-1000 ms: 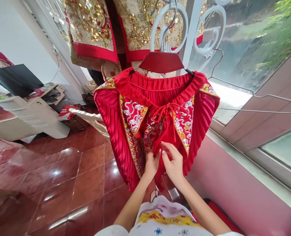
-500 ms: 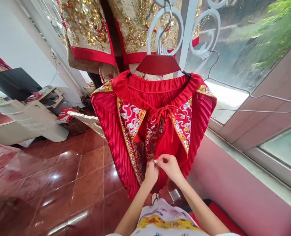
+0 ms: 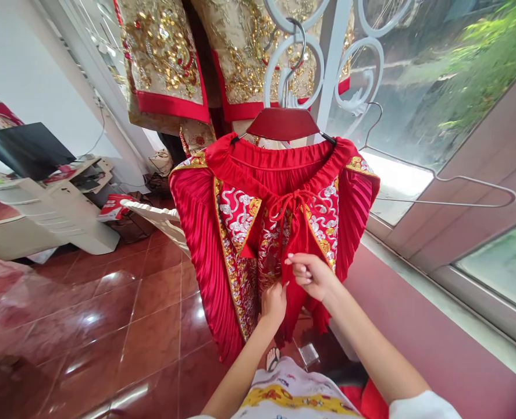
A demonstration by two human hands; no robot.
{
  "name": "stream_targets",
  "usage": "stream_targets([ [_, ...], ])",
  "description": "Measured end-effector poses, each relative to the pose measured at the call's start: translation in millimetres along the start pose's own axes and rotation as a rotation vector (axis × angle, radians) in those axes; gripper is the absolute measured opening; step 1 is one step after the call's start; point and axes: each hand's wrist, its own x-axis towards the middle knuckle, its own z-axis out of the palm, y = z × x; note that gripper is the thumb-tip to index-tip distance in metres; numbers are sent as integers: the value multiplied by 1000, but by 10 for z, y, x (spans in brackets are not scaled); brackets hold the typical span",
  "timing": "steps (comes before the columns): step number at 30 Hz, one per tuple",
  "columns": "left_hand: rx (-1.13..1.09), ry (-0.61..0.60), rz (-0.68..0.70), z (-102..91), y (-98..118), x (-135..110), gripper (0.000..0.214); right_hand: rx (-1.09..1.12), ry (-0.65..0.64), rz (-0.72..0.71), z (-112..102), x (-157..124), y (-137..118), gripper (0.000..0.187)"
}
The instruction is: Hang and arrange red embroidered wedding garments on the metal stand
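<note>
A red pleated skirt [image 3: 205, 233] with silver and gold embroidered panels hangs from a red hanger [image 3: 283, 123] hooked on white window scrollwork. A red drawstring bow [image 3: 290, 201] ties its waist. My left hand [image 3: 274, 302] is closed on the embroidered front panel low down. My right hand [image 3: 312, 273] is slightly higher and to the right, fingers curled around the red fabric beside that panel.
Gold sequinned garments [image 3: 166, 52] with red borders hang above. An empty wire hanger [image 3: 441, 189] hangs at the right by the window ledge [image 3: 441, 291]. A white desk [image 3: 57, 209] with a dark monitor [image 3: 26, 148] stands at the left on a glossy red tile floor [image 3: 109, 326].
My right hand rose and shifted right, away from the left hand, taking the red fabric with it. The left hand stayed low on the embroidered panel.
</note>
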Motion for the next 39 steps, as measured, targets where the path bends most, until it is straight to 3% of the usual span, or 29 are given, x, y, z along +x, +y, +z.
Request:
stream_targets([
  [3,81,-51,-8,37,65,4,30,-46,-1,-172,293,-113,-527,11],
  [6,134,-71,-37,55,129,54,34,-97,-3,-91,561,-117,-970,19],
  [9,150,-60,-39,39,133,175,36,-176,-22,-21,677,-38,-1109,21],
  [11,155,-50,-33,-38,109,264,38,-284,-54,-128,639,-12,-1047,18],
  [13,189,-100,-39,-222,98,334,39,-503,-84,-289,526,-38,-965,17],
  [15,179,-219,-21,-538,139,382,40,-820,-50,-488,380,-101,-962,26],
  [17,74,-259,78,-959,256,439,41,-1105,140,-808,253,-151,-1077,33],
  [18,-1,-179,166,-1185,340,485,39,-1205,271,-1018,206,-155,-1170,31],
  [20,35,162,360,-1598,535,635,35,-1384,425,-1414,146,-109,-1375,23],
  [22,224,369,576,-1892,712,856,30,-1627,355,-1632,119,-7,-1539,22],
  [24,380,453,698,-2048,819,1097,29,-1860,271,-1688,104,96,-1623,23],
  [27,499,429,768,-2158,851,1369,20,-2007,329,-1720,109,159,-1669,18],
  [29,488,429,781,-2251,858,1457,19,-1978,345,-1737,159,130,-1731,18],
  [33,306,637,729,-2497,992,1503,25,-1711,400,-1808,393,31,-1963,24],
  [35,295,682,708,-2571,1071,1510,25,-1671,361,-1817,491,28,-2032,24],
  [39,500,499,781,-2620,1056,1480,22,-1878,231,-1767,437,113,-1921,20],
])
